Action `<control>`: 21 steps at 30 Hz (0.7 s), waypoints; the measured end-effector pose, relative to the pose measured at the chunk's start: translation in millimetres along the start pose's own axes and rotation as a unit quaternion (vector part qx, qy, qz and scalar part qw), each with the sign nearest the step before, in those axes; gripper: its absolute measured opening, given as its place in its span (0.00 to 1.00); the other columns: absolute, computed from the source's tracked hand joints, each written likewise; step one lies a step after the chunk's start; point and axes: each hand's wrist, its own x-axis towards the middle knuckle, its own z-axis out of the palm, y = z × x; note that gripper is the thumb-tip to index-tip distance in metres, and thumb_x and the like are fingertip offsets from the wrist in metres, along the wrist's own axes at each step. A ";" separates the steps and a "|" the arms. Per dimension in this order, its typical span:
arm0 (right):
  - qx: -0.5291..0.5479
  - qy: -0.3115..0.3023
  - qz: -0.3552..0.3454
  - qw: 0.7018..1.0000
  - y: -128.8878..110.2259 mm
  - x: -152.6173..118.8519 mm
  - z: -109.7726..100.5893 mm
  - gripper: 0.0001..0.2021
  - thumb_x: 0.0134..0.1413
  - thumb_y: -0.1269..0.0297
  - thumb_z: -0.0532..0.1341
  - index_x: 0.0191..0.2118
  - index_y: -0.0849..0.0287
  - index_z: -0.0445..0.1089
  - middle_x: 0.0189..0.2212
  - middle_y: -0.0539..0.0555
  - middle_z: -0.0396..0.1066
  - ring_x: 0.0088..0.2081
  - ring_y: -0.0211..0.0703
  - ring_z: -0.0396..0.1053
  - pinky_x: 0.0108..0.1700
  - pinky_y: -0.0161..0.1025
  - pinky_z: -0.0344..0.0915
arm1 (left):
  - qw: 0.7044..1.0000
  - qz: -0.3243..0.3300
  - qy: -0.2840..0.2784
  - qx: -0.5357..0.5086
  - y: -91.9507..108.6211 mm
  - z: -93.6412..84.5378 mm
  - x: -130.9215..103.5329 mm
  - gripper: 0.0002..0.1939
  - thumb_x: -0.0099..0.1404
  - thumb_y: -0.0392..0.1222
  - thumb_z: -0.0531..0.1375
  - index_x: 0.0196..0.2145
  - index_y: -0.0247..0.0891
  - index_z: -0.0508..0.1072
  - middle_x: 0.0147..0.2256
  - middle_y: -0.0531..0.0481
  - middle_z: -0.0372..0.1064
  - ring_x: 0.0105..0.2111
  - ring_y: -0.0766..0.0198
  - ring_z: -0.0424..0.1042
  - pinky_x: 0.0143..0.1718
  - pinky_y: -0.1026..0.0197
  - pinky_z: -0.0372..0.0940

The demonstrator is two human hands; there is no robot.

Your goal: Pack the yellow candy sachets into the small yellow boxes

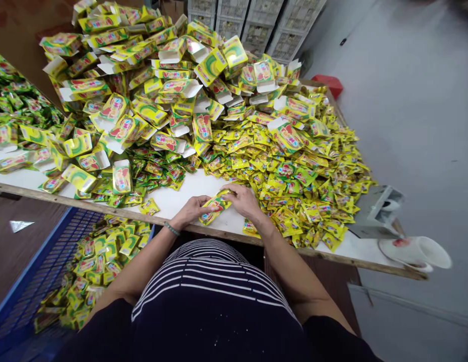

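Near the front edge of the white table (173, 201), a small yellow and green printed carton (215, 207) is held between both hands. My left hand (191, 210) is closed on its left end, thumb on top. At the upper right end, my right hand (241, 199) is closed too, its fingers at the carton's end; what lies under the fingertips is hidden. Small yellow sachets (294, 201) are heaped just right of my right hand. Above the hands rises a big pile of similar cartons (154, 90), many with white end flaps standing out.
Below the table at left, a blue plastic crate (37, 266) holds many cartons. Green sachets (22, 95) lie at far left beside a brown cardboard box (26, 35). A grey box (379, 211) and a white cup (415, 251) occupy the right end. White crates (252, 25) are stacked behind.
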 end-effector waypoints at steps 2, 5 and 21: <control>-0.032 -0.005 -0.039 0.999 -3.9 3.2 -0.8 0.11 0.54 0.69 0.61 0.42 0.54 0.77 0.42 0.54 0.78 0.44 0.49 0.73 0.50 0.45 0.66 | 1.000 -0.002 -0.018 -0.014 -1.1 1.1 3.9 0.26 0.49 0.53 0.71 0.41 0.34 0.77 0.34 0.50 0.74 0.30 0.66 0.69 0.31 0.66 0.62; -0.067 -0.030 -0.100 0.992 -5.0 7.2 -1.2 0.13 0.57 0.71 0.59 0.47 0.56 0.75 0.43 0.57 0.77 0.46 0.51 0.72 0.52 0.47 0.66 | 1.000 0.007 -0.019 -0.020 0.9 2.5 7.8 0.24 0.46 0.51 0.73 0.37 0.33 0.76 0.31 0.52 0.73 0.29 0.66 0.68 0.31 0.65 0.62; -0.039 -0.030 -0.060 0.997 -28.4 -0.9 10.2 0.24 0.61 0.70 0.57 0.62 0.54 0.60 0.39 0.53 0.78 0.41 0.45 0.75 0.45 0.40 0.67 | 0.999 0.025 0.031 -0.033 2.9 4.9 -6.8 0.23 0.52 0.51 0.71 0.39 0.33 0.74 0.33 0.52 0.73 0.31 0.67 0.68 0.33 0.65 0.61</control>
